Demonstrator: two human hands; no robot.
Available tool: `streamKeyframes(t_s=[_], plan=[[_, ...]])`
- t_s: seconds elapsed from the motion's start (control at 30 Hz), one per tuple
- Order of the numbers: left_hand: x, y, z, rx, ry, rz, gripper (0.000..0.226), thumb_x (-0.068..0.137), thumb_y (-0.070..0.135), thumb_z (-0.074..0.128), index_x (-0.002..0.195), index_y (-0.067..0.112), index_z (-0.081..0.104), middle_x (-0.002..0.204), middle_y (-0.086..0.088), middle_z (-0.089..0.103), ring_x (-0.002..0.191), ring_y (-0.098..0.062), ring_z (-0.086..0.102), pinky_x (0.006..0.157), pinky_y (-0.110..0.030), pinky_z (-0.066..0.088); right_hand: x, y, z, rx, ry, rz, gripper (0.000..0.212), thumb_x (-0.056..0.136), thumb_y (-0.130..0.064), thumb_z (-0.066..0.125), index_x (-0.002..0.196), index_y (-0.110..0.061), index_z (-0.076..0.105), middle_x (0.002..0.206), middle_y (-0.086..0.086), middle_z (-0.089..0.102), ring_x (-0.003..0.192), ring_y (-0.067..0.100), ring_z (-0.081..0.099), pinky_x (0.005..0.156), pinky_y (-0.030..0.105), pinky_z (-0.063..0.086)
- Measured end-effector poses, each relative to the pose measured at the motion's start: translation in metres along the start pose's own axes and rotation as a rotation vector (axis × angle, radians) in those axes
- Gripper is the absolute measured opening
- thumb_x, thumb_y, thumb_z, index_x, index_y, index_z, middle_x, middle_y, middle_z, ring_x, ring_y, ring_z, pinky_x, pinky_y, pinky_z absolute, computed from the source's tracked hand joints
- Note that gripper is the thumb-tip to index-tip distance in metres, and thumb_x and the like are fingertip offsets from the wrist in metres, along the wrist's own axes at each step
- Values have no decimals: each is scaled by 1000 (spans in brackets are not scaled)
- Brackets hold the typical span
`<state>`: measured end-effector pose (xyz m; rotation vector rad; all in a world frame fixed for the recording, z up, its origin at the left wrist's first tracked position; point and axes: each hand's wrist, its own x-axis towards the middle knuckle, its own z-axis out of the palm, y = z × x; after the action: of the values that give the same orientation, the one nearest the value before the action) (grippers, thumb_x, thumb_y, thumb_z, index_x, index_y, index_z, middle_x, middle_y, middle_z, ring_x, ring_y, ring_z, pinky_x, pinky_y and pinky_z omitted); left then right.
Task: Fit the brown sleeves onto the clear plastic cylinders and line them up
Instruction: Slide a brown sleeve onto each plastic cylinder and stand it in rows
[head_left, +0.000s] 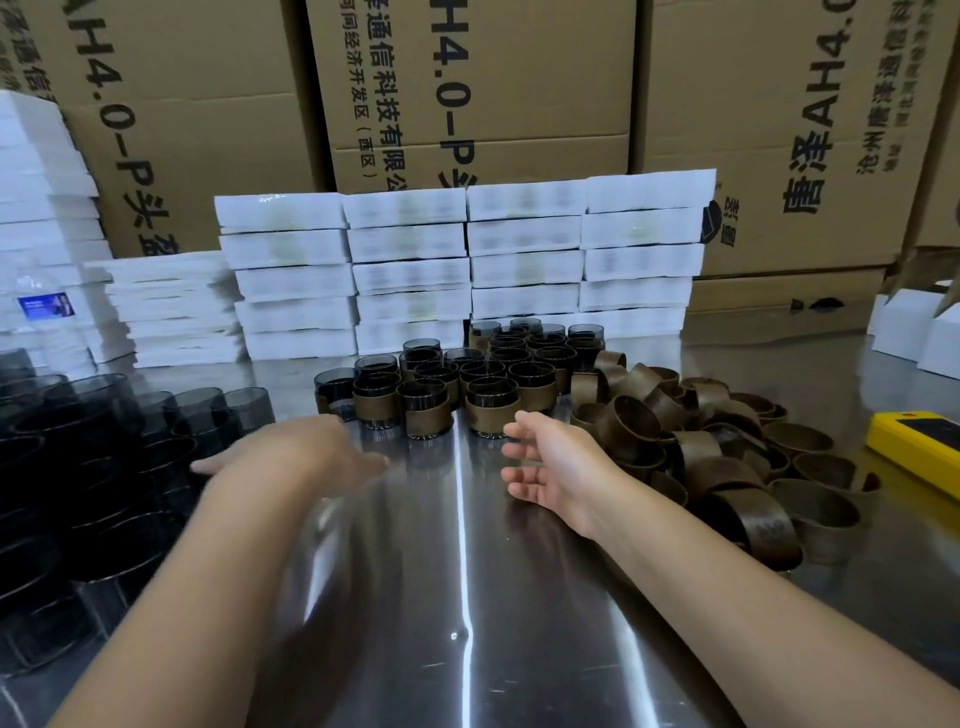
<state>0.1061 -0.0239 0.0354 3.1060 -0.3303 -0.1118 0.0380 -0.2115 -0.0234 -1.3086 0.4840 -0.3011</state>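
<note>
Several sleeved cylinders (467, 379) stand packed in rows at the middle of the steel table (467, 571). A heap of loose brown sleeves (727, 457) lies to the right. Bare dark-tinted clear cylinders (104, 467) crowd the left side. My left hand (291, 457) is blurred, fingers stretched out flat, reaching left toward the bare cylinders and holding nothing. My right hand (550, 462) hovers with relaxed, slightly curved fingers between the sleeved group and the sleeve heap, holding nothing.
Stacks of white flat boxes (457, 265) line the back, with tall cardboard cartons (467, 88) behind. A water bottle (44, 317) stands at far left. A yellow device (919, 447) lies at the right edge, with white boxes (914, 327) behind it.
</note>
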Motion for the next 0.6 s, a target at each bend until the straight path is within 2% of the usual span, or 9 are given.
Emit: streamKeyframes(t_s=[0.07,0.23,0.3,0.37,0.4,0.5,0.53,0.6], plan=[[-6,-9,-9,-8,-24,9,66,92,61,44,139,15,46,149,-5,43,134,-25,43,107,-33,33,1,0,1,-7,-3,-2,21,97,-30,49,99,-13,62,97,6,59,63,17,56,48,24,47],[-16,-20,-14,34,-134,21,76,93,66,36,149,16,29,158,-2,26,141,-21,32,111,-31,27,1,-1,1,-30,-19,-9,22,97,-31,49,101,-13,62,98,6,59,63,16,56,48,23,47],[-19,-20,-16,48,-154,30,75,93,65,35,150,17,27,156,0,30,132,-20,45,105,-28,32,0,-2,2,-34,-24,-11,21,97,-31,49,98,-14,62,97,5,59,63,16,56,49,23,47],[-21,-18,-16,47,-165,47,74,93,65,35,150,19,26,153,1,34,103,-17,60,92,-25,37,-1,-2,2,-37,-28,-10,21,97,-31,49,96,-14,61,97,5,59,63,17,56,49,23,46],[-21,-16,-16,49,-161,47,74,93,65,35,150,19,26,153,1,35,97,-16,60,89,-25,38,-1,-2,2,-38,-30,-10,21,97,-31,49,95,-14,61,96,5,59,63,17,56,49,23,46],[-19,-15,-15,81,-151,28,71,95,61,35,152,19,24,156,1,30,122,-20,54,98,-26,37,-3,-3,3,-43,-34,-13,21,97,-30,48,94,-14,61,96,6,60,61,16,55,47,22,46],[-18,-15,-14,86,-157,31,69,96,60,35,151,20,25,156,1,30,120,-19,56,97,-25,37,-4,-3,3,-47,-36,-13,21,97,-30,48,94,-14,61,96,6,60,61,16,55,47,22,46],[-15,-14,-11,89,-167,49,67,95,60,36,148,19,32,151,1,39,90,-13,65,88,-24,39,-5,-3,3,-59,-40,-15,21,97,-29,48,93,-14,61,95,6,60,60,16,55,46,22,46]])
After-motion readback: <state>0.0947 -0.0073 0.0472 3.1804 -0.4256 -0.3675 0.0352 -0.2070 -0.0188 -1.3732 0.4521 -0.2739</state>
